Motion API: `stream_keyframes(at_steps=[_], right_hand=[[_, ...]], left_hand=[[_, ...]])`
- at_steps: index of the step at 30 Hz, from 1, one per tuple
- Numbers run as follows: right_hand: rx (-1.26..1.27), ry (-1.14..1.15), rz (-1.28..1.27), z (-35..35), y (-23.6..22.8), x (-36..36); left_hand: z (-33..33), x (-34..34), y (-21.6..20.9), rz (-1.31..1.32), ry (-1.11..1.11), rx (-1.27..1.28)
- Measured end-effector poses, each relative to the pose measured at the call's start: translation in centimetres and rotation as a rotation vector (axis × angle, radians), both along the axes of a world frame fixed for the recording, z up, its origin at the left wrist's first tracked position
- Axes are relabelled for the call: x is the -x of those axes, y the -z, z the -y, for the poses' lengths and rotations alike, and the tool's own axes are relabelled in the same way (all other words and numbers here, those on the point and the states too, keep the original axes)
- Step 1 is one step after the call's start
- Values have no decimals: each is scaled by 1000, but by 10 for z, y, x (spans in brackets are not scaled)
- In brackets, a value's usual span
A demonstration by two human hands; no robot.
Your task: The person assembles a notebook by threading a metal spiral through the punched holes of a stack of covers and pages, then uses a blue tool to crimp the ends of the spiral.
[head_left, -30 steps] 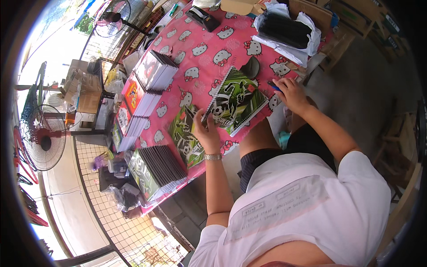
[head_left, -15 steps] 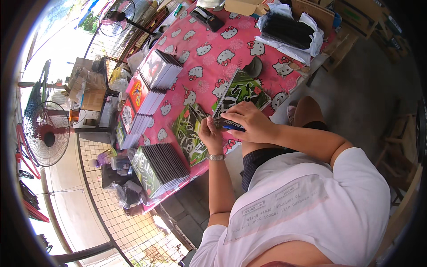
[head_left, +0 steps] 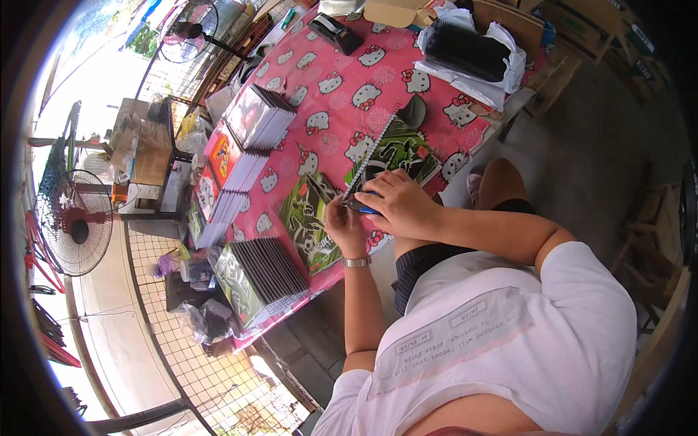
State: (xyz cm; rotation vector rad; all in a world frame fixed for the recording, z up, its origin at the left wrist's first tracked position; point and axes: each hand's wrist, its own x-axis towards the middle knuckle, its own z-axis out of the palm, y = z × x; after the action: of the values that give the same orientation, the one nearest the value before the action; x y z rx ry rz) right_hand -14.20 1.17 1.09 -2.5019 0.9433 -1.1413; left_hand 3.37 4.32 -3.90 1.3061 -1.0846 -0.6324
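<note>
Two hands meet at the pink table's [head_left: 331,109] near edge: the left hand [head_left: 343,225] pinches the green spiral notebook's [head_left: 392,154] corner; the right hand [head_left: 400,205], a second ago off at the right edge, now presses curled fingers and a blue tool [head_left: 368,211] onto it.

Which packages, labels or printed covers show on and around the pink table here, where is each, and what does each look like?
Spiral notebook: under both hands, green-and-black cover, small red sticker.
Flat cover: left of the left hand, same green-black print.
Notebook stacks: table's left edge, red and dark covers.
White bag: far right corner, holding black spirals.
Cardboard box: beyond the table's left, brown.
</note>
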Motion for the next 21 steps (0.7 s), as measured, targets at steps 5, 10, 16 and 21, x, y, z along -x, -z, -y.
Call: stream_keyframes(at_steps=[5, 10, 16, 21], right_hand=[[-598, -173, 118, -4, -6, 0], [-837, -335, 407, 1, -7, 18], [-268, 201, -13, 77, 51, 121], [3, 328, -7, 145, 60, 144]], left_hand=[[-5, 2, 1, -60, -8, 93], [-11, -1, -27, -12, -114, 121], [-24, -36, -158, 485, -423, 101], [28, -91, -132, 584, -234, -337]])
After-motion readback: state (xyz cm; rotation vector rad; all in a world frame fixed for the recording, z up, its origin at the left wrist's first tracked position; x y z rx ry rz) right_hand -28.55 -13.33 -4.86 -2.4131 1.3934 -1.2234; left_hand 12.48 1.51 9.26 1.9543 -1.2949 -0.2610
